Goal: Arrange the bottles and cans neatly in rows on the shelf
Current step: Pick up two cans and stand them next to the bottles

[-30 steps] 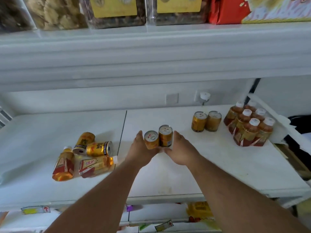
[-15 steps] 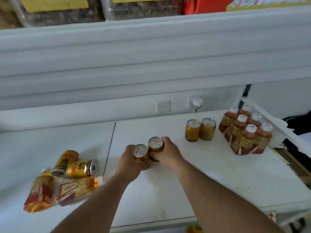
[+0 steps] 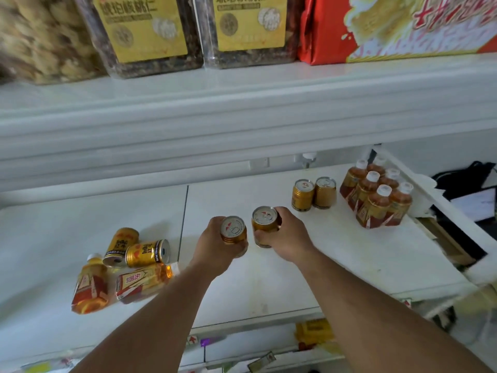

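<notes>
My left hand (image 3: 215,247) grips a small gold can (image 3: 233,230) upright above the white shelf (image 3: 336,259). My right hand (image 3: 286,236) grips a second gold can (image 3: 264,220) just to its right, a small gap between the two. Two more gold cans (image 3: 313,193) stand side by side at the back right. Beside them stand several amber bottles (image 3: 376,196) with white caps in two rows. At the left, two gold cans (image 3: 135,247) and two amber bottles (image 3: 118,285) lie on their sides in a loose heap.
An upper shelf (image 3: 242,103) overhangs the work area, carrying clear tubs of nuts (image 3: 145,33) and a red box (image 3: 390,25). A seam (image 3: 183,224) splits the shelf boards. The shelf's right edge (image 3: 443,211) borders dark items. A lower shelf with yellow packs (image 3: 313,332) shows beneath.
Both hands closed around the two cans and lifted them slightly; the cans now sit a little apart. The camera view tilted upward, showing more of the upper shelf.
</notes>
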`<state>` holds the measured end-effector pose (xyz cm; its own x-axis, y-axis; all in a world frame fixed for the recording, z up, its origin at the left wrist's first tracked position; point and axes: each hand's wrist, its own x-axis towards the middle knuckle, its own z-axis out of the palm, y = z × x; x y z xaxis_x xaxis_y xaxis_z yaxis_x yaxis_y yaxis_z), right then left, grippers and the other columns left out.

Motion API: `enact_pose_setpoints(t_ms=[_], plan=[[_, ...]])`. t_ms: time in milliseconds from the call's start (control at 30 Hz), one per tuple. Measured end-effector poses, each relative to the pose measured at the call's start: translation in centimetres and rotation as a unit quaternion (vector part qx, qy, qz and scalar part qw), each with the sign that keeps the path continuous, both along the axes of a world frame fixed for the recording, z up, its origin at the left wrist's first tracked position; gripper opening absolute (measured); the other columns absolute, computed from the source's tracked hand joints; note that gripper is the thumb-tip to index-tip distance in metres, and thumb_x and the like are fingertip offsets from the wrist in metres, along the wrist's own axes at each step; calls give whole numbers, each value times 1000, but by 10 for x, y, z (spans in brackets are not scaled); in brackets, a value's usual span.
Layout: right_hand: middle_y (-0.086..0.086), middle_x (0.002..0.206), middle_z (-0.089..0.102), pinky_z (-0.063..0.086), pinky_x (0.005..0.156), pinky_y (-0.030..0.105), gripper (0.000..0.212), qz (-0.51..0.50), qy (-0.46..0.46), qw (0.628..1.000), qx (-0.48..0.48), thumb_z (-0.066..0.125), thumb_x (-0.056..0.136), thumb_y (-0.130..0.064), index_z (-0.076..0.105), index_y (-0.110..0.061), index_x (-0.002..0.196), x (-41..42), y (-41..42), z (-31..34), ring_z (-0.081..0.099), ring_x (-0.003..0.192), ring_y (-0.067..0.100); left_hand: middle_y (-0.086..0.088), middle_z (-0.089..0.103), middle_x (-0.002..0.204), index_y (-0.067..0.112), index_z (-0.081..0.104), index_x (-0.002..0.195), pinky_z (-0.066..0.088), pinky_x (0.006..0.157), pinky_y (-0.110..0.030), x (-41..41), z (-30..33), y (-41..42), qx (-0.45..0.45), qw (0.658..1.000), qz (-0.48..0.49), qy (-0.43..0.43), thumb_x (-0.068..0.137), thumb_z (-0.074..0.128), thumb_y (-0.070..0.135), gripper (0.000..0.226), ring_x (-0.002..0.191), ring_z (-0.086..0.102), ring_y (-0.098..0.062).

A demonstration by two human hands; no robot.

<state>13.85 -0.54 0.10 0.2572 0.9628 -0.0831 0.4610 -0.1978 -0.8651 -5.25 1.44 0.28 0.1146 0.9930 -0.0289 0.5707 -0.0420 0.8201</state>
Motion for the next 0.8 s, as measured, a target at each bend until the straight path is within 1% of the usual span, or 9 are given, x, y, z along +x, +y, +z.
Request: enact_pose_setpoints(t_ms=[67,167,233,333,400,500,600,667,800], plan=[[-11,110,65,41,70,15,62,-6,-2,1000,2,88,69,-33,56,-26,122,6,-15,5,61,101,11,15,63,96,33,51,113,44,59,-17,4,5,-8,-3,1000,-10,-15,62,87,32,62,86,60,-1],[-8,116,66,44,77,19,65,-17,-6,1000,12,88,70,-33,57,-24,127,16,-35,10,61,105,12,16,64,96,36,51,109,44,58,-14,11,12,-21,-3,999,-23,-35,60,86,31,61,86,61,-1],[-8,117,65,44,80,21,65,-20,-9,1000,15,87,71,-33,57,-25,129,23,-48,11,60,107,13,16,65,96,40,51,105,44,52,-9,17,15,-30,-4,998,-29,-48,60,88,28,59,82,61,3],[-10,116,64,42,75,20,64,-23,-17,999,17,87,73,-35,57,-28,128,36,-66,12,59,106,13,15,66,94,41,53,99,43,52,-5,28,17,-46,-3,997,-32,-73,61,89,21,56,80,59,12],[-11,115,63,41,72,17,63,-21,-18,999,17,86,74,-36,56,-28,129,45,-77,13,59,106,13,12,67,95,39,55,101,44,52,-6,37,19,-57,-3,996,-35,-87,61,89,17,57,78,60,11],[-13,111,60,41,75,19,64,-19,-19,999,20,85,74,-37,55,-30,130,62,-97,15,58,105,12,7,68,95,29,58,105,45,49,-7,51,21,-76,0,993,-34,-113,63,88,7,56,74,63,8],[-14,108,60,39,69,15,62,-19,-16,999,29,85,74,-39,56,-30,128,82,-118,19,58,102,12,5,69,96,22,61,110,46,50,-8,67,21,-100,-3,992,-30,-121,61,88,6,58,76,65,4],[-15,106,59,38,68,14,62,-15,-19,999,36,85,73,-40,57,-30,127,94,-132,24,57,99,10,8,69,97,25,61,110,47,53,-8,77,22,-120,-7,993,-30,-112,60,89,10,59,79,65,5],[-14,108,61,41,75,20,60,2,-25,998,52,85,73,-41,58,-29,126,115,-158,31,57,100,9,13,68,95,36,59,102,46,54,-6,96,20,-158,-8,994,-28,-107,59,89,11,58,78,64,9]])
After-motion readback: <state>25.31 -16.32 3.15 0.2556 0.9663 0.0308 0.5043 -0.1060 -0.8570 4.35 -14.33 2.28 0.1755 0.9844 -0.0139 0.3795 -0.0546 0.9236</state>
